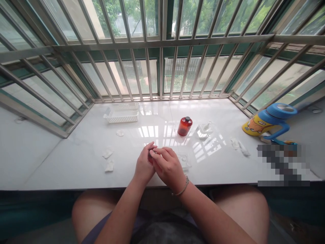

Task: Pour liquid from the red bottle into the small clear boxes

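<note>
My left hand (144, 164) is wrapped round a small dark red bottle (150, 159), mostly hidden by my fingers. The fingers of my right hand (166, 162) are bent over its dark top, pressed close to it; whether they grip a cap I cannot make out. Beyond my hands stands a red-brown bottle (185, 127) with a black cap, upright on the white tabletop (83, 159). Partly behind my right hand lies a clear plastic tray (184, 160).
A white perforated basket (123, 118) stands at the back left. Crumpled white pieces (109, 165) and a round white pad (120, 133) lie on the left. Another clear holder (203, 130) is right of the bottle. A blue-yellow flask (266, 118) stands far right. Window bars (162, 71) enclose the back.
</note>
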{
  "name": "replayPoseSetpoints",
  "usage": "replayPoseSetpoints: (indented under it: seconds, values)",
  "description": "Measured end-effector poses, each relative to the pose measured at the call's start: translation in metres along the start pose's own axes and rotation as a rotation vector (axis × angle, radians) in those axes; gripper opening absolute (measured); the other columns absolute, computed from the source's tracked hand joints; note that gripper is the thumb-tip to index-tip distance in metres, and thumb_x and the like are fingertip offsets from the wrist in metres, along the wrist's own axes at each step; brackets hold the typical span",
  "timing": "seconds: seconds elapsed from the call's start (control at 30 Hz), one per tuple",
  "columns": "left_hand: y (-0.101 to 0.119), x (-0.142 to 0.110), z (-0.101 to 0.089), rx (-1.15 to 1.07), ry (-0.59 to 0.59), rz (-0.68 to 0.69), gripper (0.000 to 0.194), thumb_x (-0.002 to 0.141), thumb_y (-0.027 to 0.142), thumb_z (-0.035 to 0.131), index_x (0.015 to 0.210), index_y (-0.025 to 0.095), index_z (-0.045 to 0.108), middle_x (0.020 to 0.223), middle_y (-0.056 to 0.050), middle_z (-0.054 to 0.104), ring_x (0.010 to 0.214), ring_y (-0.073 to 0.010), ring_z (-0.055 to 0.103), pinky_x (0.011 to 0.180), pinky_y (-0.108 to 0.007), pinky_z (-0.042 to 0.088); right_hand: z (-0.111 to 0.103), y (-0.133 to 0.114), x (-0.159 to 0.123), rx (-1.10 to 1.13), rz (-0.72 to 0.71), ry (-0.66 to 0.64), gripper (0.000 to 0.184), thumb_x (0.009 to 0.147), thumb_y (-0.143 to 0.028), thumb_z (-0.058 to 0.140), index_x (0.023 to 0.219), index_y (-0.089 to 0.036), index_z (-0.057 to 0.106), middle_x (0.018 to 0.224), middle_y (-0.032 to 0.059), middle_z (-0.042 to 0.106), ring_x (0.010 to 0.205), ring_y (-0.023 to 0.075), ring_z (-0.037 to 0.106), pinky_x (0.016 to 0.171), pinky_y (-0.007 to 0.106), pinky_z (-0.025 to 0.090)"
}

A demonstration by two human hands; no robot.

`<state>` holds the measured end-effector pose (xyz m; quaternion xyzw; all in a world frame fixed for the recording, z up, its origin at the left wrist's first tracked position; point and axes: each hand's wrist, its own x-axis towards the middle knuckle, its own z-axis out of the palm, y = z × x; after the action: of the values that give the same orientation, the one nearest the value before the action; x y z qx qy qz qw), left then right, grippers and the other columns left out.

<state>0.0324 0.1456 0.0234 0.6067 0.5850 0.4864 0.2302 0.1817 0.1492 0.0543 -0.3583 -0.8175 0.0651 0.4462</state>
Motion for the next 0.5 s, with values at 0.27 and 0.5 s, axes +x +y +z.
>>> replayPoseSetpoints:
  seconds: [0.27, 0.5]
  values:
    - [-0.004, -0.002, -0.004, -0.011, -0.033, 0.006, 0.064, 0.084, 0.020, 0.077, 0.145, 0.028, 0.057, 0.133, -0.008, 0.072, 0.117, -0.0262, 0.074, 0.102, -0.044, 0.063, -0.006, -0.014, -0.008, 0.075, 0.125, -0.059, 0.052, 0.103, -0.023, 0.063, 0.154, -0.027, 0.054, 0.155, 0.0146, 0.058, 0.137, 0.0329, 0.059, 0.111, 0.057, 0.056]
    - [-0.003, -0.002, -0.006, -0.043, -0.065, 0.012, 0.076, 0.078, 0.028, 0.087, 0.147, 0.026, 0.055, 0.138, -0.011, 0.071, 0.120, -0.0305, 0.074, 0.104, -0.047, 0.062, -0.006, -0.013, -0.009, 0.248, 0.148, -0.094, 0.052, 0.103, -0.024, 0.064, 0.153, -0.026, 0.053, 0.158, 0.0130, 0.058, 0.150, 0.0304, 0.050, 0.123, 0.057, 0.047]
